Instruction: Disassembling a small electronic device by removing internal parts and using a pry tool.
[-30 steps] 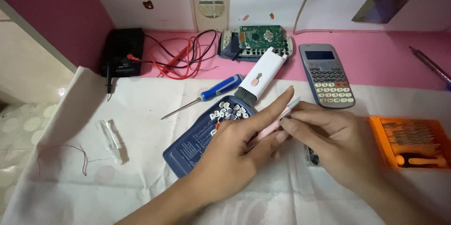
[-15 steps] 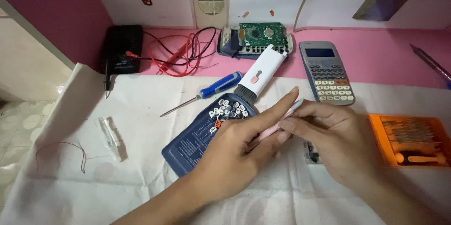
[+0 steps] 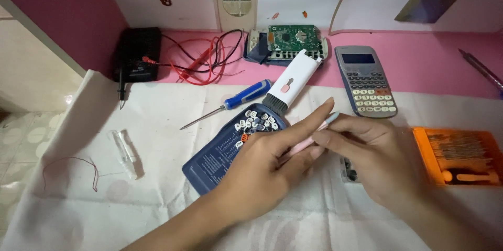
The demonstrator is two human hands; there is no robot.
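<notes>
Pen-like pink tool point(image 3: 314, 137) w/ a pale blue tip sits between both hands over the middle of the surface, just right of the blue cover point(image 3: 220, 154). Left hand point(image 3: 267, 170) has its grip clenched round the tool's shaft, index finger laid straight along it. Right hand point(image 3: 380, 159) pinches the tip end w/ thumb and fingers, so its grip is also closed on the tool.

Progress, judging by how things lie: teardown looks well along. Blue cover is off and lying face down on the white cloth point(image 3: 157, 125), loose key caps point(image 3: 255, 121) heaped on its upper end, so keys are already out. Circuit board point(image 3: 291, 41) w/ its shell rests apart at the back edge on the pink strip. Grey calculator point(image 3: 365, 80) to the right looks whole, untouched. White brush tool point(image 3: 288, 84) lies touching the cover's top end; screwdriver point(image 3: 230, 103) just left of it.

Left to do, as far as I can tell: the pink tool is not yet on any part, so nothing cleaned or refitted w/ it; caps, cover and board are all still separate. Orange bit case point(image 3: 461, 155) sits open at the right edge, multimeter point(image 3: 137, 54) w/ leads at back left. Small clear bottle point(image 3: 124, 151) lies near the left edge.
</notes>
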